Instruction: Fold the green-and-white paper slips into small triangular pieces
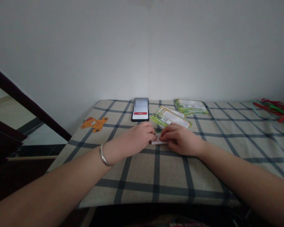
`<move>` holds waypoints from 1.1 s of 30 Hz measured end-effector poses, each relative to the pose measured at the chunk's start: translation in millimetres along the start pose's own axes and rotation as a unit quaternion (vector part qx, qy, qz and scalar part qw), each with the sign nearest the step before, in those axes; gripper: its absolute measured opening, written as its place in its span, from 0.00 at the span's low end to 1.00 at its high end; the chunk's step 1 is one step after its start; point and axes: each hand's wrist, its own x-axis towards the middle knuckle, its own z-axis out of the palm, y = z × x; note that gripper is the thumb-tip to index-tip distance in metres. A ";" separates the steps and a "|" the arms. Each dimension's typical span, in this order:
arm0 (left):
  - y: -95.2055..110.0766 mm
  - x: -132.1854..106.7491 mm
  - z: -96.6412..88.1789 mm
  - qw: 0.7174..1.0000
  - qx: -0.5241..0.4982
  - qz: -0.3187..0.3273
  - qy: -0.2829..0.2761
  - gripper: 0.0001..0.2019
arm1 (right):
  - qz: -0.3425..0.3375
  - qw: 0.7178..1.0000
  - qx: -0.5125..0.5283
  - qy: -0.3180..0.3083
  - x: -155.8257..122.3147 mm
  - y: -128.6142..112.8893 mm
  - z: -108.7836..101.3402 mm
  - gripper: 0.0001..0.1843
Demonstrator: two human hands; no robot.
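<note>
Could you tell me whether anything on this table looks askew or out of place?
Nothing is spilled or damaged. The near leaflets lie fanned and crooked to the checks of the cloth, unlike the neater stack behind, and ribbons lie tangled at the right edge. The left hand and right hand pinch a slip.

No legible text on card (159,141), leaflets (171,117)

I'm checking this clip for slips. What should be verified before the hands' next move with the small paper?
1. Left hand and right hand both pinch the paper: ok.
2. Paper flat on the cloth: cannot tell, hands cover it.
3. Phone apart from the hands: ok.
4. Leaflets apart from the right hand: cannot tell, edges meet in view.
5. Ribbons far off at the right: ok.
</note>
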 end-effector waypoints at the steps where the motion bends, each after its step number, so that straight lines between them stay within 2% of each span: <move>1: 1.1 -0.8 -1.7 1.000 -0.002 0.002 -0.002 0.11 | 0.001 1.000 -0.003 0.000 -0.9 -1.2 0.0 0.13; 5: 7.3 -3.1 -10.4 0.999 -0.016 -0.013 -0.028 0.14 | 0.005 1.000 -0.022 0.006 -3.5 -1.1 3.4 0.09; 11: 14.4 -6.6 -23.8 0.995 -0.067 -0.028 -0.065 0.19 | -0.004 0.999 -0.032 0.004 -4.5 2.6 6.3 0.09; 16: 16.7 -9.4 -23.8 0.996 -0.064 -0.026 -0.057 0.20 | -0.009 0.999 -0.039 0.009 -5.2 2.3 6.5 0.09; 20: 19.1 -8.2 -24.6 0.995 -0.031 -0.021 -0.097 0.15 | -0.008 0.998 -0.062 0.001 -5.8 0.9 6.3 0.09; 23: 19.6 -7.3 -27.7 0.991 -0.045 -0.039 -0.118 0.15 | -0.007 0.997 -0.081 -0.007 -5.6 -0.2 5.7 0.10; 27: 19.7 -8.3 -30.2 0.990 -0.079 -0.041 -0.113 0.16 | -0.010 0.995 -0.103 -0.013 -5.2 -1.9 5.3 0.10; 33: 21.4 -8.6 -30.8 0.989 -0.074 -0.048 -0.116 0.18 | -0.027 0.990 -0.135 -0.021 -4.4 -5.5 5.0 0.10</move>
